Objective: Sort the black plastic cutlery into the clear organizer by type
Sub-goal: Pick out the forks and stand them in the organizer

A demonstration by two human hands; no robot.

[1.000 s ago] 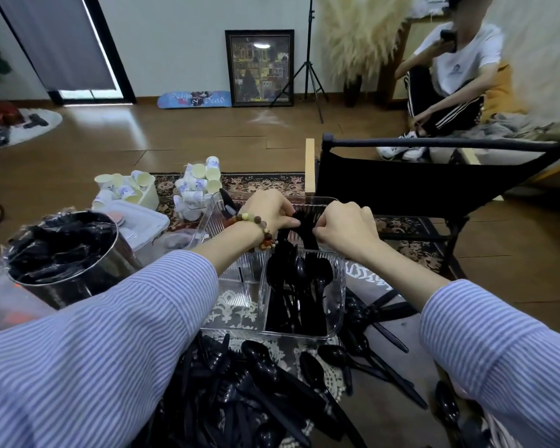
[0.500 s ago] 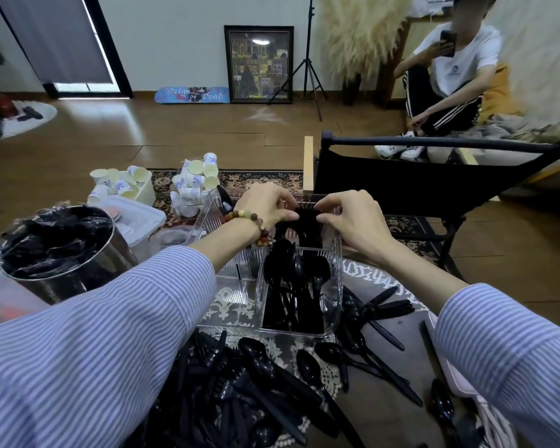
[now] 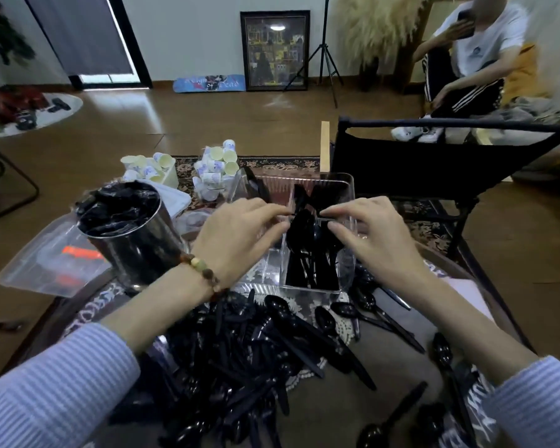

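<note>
Fingertips of both hands meet over the right compartment of the clear organizer (image 3: 349,189). The left hand (image 3: 236,236) pinches narrowly at something thin and dark just above the stacked spoons (image 3: 307,240), most likely a handle; the right hand (image 3: 374,236) has its fingers curled down toward the same stack, but whether they pinch a spoon or only nudge it cannot be told. Judging by the pose, the two grips work together to square the spoons so that they nest and lie lengthwise in their slot. That compartment is already packed black, while the one to its left looks nearly bare, with one dark piece leaning at its far corner.

Outward, the unsorted cutlery pile (image 3: 240,360) lies on the counter just in front of the organizer, within easy reach, and loose spoons (image 3: 369,315) trail off to the right. A metal can (image 3: 136,240) stuffed with black plastic stands to the left, with paper cups (image 3: 217,166) beyond it.
</note>
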